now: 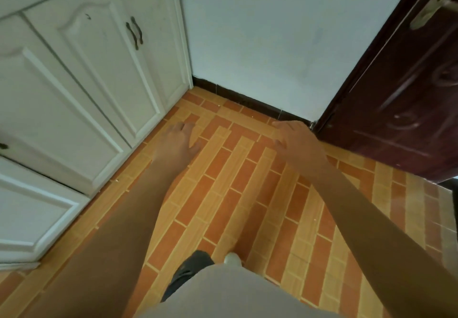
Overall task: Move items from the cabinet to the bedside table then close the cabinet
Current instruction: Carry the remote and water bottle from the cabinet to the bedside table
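Left hand (177,141) and right hand (296,141) both reach forward over the tiled floor (235,193), fingers loosely spread and holding nothing, probably reaching toward the cabinet (81,89) at left. Its white panelled doors, with dark curved handles (135,32), look shut.

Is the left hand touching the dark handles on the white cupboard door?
Apart. The head view shows the left hand held out over the orange tiled floor, well below the two dark curved handles on the white cabinet door.
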